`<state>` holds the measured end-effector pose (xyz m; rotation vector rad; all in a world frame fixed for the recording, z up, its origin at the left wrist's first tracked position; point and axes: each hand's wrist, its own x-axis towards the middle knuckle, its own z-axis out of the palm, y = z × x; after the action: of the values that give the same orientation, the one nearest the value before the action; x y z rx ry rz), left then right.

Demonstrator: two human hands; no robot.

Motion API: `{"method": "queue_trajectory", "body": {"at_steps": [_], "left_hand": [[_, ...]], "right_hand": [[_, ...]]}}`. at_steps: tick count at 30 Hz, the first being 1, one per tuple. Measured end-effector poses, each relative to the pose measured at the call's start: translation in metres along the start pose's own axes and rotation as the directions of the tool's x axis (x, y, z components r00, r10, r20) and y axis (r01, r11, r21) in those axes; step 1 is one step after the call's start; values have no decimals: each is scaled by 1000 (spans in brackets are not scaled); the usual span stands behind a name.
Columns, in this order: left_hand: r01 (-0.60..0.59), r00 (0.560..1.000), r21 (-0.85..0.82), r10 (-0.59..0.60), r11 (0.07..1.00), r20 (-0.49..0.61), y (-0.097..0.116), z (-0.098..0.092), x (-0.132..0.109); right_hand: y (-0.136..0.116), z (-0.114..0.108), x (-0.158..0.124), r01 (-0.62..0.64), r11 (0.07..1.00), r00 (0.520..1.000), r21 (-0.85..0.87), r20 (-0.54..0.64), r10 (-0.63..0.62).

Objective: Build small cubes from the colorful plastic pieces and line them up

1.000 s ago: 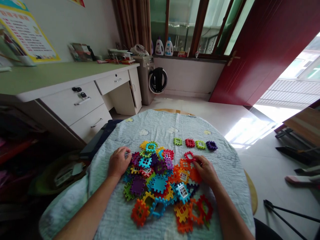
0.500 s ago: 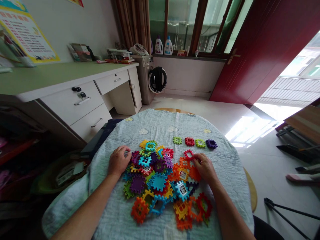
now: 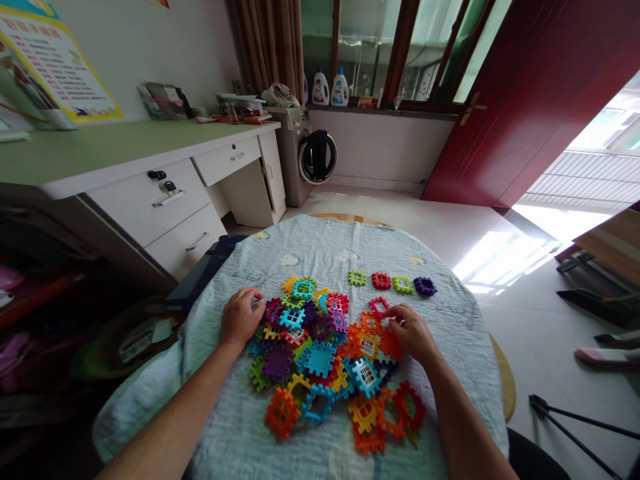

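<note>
Many coloured plastic tiles with notched edges lie heaped on the cloth, among them a blue tile [image 3: 320, 359] and a purple tile [image 3: 278, 362]. My left hand [image 3: 242, 316] rests at the heap's left edge, its fingers curled; what they hold, if anything, is hidden. At the right side of the heap my right hand [image 3: 411, 328] has thumb and fingertips at an open red frame tile [image 3: 379, 306], above some orange tiles [image 3: 391, 345]. Behind the heap stand four separate tiles in a row: green [image 3: 357, 278], red [image 3: 381, 281], light green [image 3: 403, 285] and purple [image 3: 425, 287].
A pale blue cloth [image 3: 320, 247] covers the round table. Beyond it are a desk [image 3: 125, 143] at the left, a washing machine [image 3: 294, 153] with its door open, and a red door [image 3: 500, 133]. Black tripod legs [image 3: 565, 423] stand at the lower right.
The camera view has shifted slightly. Both hands stay at nearly the same places beside the heap, and the tiles show no clear movement.
</note>
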<state>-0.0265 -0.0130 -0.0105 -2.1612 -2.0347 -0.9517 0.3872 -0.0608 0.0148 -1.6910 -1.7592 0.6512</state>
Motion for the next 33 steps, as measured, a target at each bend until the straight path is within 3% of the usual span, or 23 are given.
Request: {"method": "queue_trajectory", "body": {"at_steps": [4, 11, 17, 21, 25, 27, 30, 33], "left_hand": [[-4, 1000, -3, 4, 1000, -4, -2, 1, 0], [0, 1000, -1, 0, 1000, 0, -2, 2, 0], [5, 1000, 2, -5, 1000, -4, -2, 2, 0], [7, 1000, 0, -7, 1000, 2, -1, 2, 0], [9, 1000, -7, -9, 1000, 0, -1, 2, 0], [10, 1000, -8, -10, 1000, -2, 0, 1, 0], [6, 1000, -3, -6, 1000, -3, 0, 1, 0], [3, 1000, 3, -3, 1000, -3, -1, 1, 0]], "right_hand": [[-15, -9, -11, 106, 991, 979, -84, 181, -90], [-26, 3, -19, 286, 925, 956, -252, 136, -258], [-23, 8, -12, 357, 856, 927, -373, 254, -276], [-21, 7, -13, 367, 850, 928, -377, 202, -312], [-19, 8, -12, 417, 873, 909, -254, 117, -400], [-19, 1, -10, 384, 904, 923, -187, 35, -384], [-15, -18, -9, 230, 967, 965, -111, -105, -241], [-3, -38, -12, 46, 998, 993, -42, -104, -50]]}}
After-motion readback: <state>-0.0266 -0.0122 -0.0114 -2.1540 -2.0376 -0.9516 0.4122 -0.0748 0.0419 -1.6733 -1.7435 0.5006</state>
